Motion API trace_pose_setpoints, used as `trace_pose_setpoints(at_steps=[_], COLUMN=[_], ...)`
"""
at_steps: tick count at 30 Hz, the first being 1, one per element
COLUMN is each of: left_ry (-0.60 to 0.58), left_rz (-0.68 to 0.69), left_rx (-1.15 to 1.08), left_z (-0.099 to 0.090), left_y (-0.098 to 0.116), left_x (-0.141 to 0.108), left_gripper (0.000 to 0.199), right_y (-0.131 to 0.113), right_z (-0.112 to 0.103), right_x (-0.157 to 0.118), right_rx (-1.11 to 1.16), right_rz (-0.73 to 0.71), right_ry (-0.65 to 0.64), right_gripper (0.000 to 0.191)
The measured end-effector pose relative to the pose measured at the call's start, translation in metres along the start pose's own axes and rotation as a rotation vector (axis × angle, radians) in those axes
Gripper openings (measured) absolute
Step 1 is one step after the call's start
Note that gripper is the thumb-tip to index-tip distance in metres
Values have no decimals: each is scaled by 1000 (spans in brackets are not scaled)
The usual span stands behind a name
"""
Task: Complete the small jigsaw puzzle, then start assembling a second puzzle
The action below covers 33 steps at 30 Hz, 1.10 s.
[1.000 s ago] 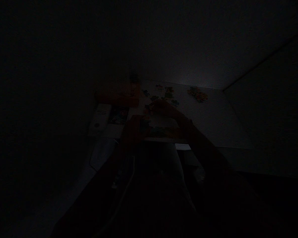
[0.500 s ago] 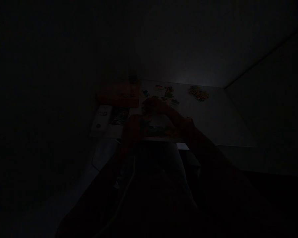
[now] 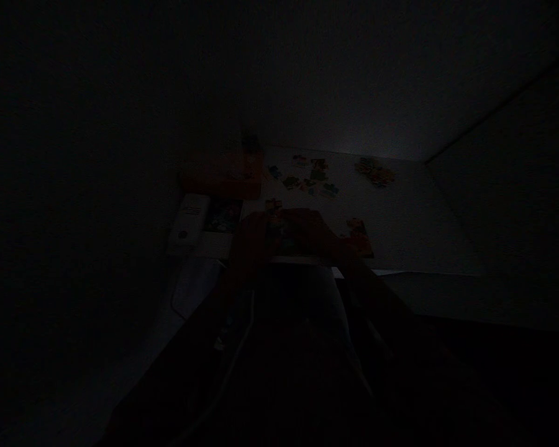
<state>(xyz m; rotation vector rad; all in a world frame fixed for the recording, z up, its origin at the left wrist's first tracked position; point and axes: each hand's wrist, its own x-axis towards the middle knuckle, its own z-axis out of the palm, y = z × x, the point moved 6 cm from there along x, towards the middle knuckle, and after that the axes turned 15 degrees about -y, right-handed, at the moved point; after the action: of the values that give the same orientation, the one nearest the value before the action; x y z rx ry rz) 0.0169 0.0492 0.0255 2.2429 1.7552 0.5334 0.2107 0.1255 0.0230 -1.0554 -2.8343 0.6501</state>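
Observation:
The picture is very dark. Joined jigsaw puzzle pieces (image 3: 284,243) lie near the front edge of the white table, between my two hands. My left hand (image 3: 251,234) rests at their left side; its fingers are too dim to make out. Over their right side is my right hand (image 3: 314,231), its fingers reaching left, and whether it holds a piece is hidden in the dark. A puzzle piece (image 3: 273,206) lies just beyond the hands. Right of my right wrist is a joined part of the puzzle (image 3: 359,237).
Several loose puzzle pieces (image 3: 307,183) are spread toward the back of the table (image 3: 414,230), with a pile of pieces (image 3: 375,172) at the back right. At the left stand an orange box (image 3: 218,186), a white box (image 3: 187,223) and a dark picture card (image 3: 223,216). A wall rises behind.
My right hand has come back toward me from the loose pieces to the joined ones at the front edge. The piece beyond my hands and the right-hand part now show. My left hand has barely moved.

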Motion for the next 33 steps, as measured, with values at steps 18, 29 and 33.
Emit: trace_pose_setpoints(at_steps=[18,29,33], left_ry=[16,-75,-131], left_rz=[-50,59,93], left_rx=[92,87,87], left_z=[5,2,6], left_y=[-4,4,2], left_x=[-3,-3,-1], left_gripper=[76,85,90], right_y=[-16,13,62], right_z=[6,-20,-35], right_x=[3,-50,-100], right_rx=[-111,-38,-56], right_rz=[21,160,380], right_ry=[26,209,307], right_gripper=[63,57,52])
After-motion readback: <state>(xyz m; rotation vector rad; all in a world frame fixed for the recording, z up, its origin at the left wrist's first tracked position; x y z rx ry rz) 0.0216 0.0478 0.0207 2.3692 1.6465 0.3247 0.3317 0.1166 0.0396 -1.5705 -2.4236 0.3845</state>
